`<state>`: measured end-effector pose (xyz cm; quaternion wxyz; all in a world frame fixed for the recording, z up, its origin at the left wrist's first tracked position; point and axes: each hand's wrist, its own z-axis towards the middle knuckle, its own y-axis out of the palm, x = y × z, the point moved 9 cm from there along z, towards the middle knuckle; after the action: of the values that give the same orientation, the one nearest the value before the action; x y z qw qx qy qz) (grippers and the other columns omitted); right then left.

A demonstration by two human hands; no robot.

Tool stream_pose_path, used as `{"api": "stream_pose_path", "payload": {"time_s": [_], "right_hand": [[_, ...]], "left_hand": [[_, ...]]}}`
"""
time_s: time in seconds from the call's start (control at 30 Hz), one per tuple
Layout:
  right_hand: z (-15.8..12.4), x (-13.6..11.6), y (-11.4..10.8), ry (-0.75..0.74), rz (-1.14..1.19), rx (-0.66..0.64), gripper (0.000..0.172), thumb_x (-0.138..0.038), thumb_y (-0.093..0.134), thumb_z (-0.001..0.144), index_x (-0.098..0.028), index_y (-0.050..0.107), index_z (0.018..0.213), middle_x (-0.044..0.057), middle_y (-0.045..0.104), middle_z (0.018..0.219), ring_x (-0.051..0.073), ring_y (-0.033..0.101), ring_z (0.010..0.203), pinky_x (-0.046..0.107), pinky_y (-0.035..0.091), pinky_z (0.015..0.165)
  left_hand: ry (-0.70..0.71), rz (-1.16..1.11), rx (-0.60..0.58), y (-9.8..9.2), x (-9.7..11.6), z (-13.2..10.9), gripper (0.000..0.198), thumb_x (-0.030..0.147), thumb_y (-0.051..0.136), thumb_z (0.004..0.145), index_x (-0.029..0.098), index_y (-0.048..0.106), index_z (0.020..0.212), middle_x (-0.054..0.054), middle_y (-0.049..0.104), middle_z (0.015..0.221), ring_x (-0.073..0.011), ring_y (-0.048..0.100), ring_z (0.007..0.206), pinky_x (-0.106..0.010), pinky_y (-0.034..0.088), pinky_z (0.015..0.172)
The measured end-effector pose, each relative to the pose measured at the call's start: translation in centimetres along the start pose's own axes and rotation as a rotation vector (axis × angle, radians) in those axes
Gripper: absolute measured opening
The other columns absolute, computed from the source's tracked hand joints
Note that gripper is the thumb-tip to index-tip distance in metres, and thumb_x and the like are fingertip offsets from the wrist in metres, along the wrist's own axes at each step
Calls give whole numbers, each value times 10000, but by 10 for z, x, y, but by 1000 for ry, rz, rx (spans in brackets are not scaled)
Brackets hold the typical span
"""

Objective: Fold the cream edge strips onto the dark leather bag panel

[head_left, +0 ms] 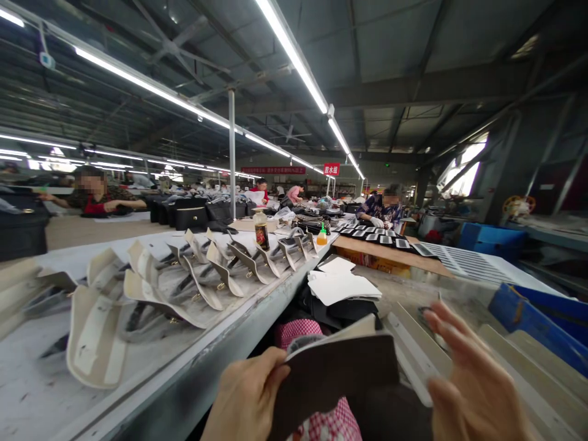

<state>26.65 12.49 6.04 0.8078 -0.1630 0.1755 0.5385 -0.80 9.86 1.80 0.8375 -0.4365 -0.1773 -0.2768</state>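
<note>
My left hand (245, 398) grips the left edge of a dark brown leather piece (335, 370) with a cream underside, holding it up at the bottom middle of the head view. My right hand (468, 380) hovers just right of the piece with its fingers spread and nothing in it. A red-and-white checked cloth (328, 425) shows under the piece.
A raised shelf (215, 361) to my left carries several cream and grey leather parts (151, 294). White cut pieces (342, 285) lie ahead on the table, then a glue bottle (261, 229) and cardboard (390, 254). Blue bins (537, 318) stand at right. Other people sit working farther back.
</note>
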Motion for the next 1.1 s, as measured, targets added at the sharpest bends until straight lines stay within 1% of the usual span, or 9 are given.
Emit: {"api": "stream_pose_path", "payload": {"time_s": [0.07, 0.13, 0.27, 0.43, 0.53, 0.63, 0.73, 0.9, 1.1], "right_hand": [[11, 38, 22, 91, -176, -91, 655, -567, 515, 984, -243, 423, 1546, 168, 480, 1557, 406, 433, 1433, 677, 383, 1117], [8, 69, 58, 172, -246, -289, 665, -571, 386, 1028, -193, 376, 1576, 195, 545, 1499, 372, 502, 1390, 615, 463, 1079], [-16, 60, 94, 70, -262, -349, 575, -459, 541, 987, -140, 519, 1465, 209, 609, 1429, 371, 600, 1299, 568, 543, 1014], [-41, 13, 86, 47, -143, -258, 281, -376, 646, 959, -221, 612, 1192, 94, 772, 1089, 253, 768, 921, 351, 625, 828], [-35, 9, 85, 133, -6, -316, 154, -385, 632, 972, -241, 653, 1021, 4, 709, 774, 176, 701, 662, 247, 581, 663], [-11, 23, 82, 188, -4, -334, 231, -402, 648, 939, -218, 711, 814, 79, 701, 993, 207, 695, 837, 257, 576, 705], [4, 49, 84, 328, 72, -406, 317, -505, 700, 863, -206, 782, 930, 116, 678, 1226, 286, 676, 1051, 310, 587, 791], [-17, 80, 87, 713, 344, -537, 439, -595, 773, 779, -160, 765, 841, 44, 684, 694, 213, 630, 629, 271, 515, 543], [-20, 79, 77, 766, 374, -480, 392, -549, 820, 756, -163, 758, 790, 35, 669, 700, 187, 581, 630, 253, 476, 549]], "left_hand": [[-43, -2, -1, -5, -3, 2, 272, 256, 458, 1016, 225, 674, 855, 15, 639, 597, -156, 601, 515, -232, 376, 530], [-64, 23, -11, -6, -7, 4, 283, 269, 452, 1018, 218, 660, 833, 16, 609, 600, -154, 590, 531, -224, 382, 536], [-101, 80, 53, -7, -21, 4, 297, 273, 428, 1022, 222, 619, 800, 29, 554, 570, -150, 557, 506, -226, 378, 531], [-173, 36, 84, -16, -34, 1, 258, 296, 461, 1011, 220, 635, 836, 15, 637, 615, -166, 626, 551, -227, 416, 565], [-197, -66, 89, -20, -31, -1, 249, 310, 497, 999, 222, 661, 834, 11, 678, 641, -173, 648, 585, -230, 428, 590], [-166, -161, 120, -24, -22, -6, 274, 337, 522, 987, 219, 665, 786, 24, 622, 601, -155, 584, 543, -229, 397, 563], [-100, -244, 18, -20, -8, -11, 317, 350, 520, 986, 210, 668, 742, 34, 534, 551, -133, 488, 493, -228, 341, 498], [-92, -339, -110, -28, 15, -12, 294, 301, 557, 960, 200, 702, 725, 33, 527, 515, -123, 468, 477, -220, 328, 467], [-83, -479, -110, -33, 25, -11, 285, 292, 621, 951, 264, 800, 1171, -42, 834, 903, -216, 765, 749, -198, 553, 680]]}}
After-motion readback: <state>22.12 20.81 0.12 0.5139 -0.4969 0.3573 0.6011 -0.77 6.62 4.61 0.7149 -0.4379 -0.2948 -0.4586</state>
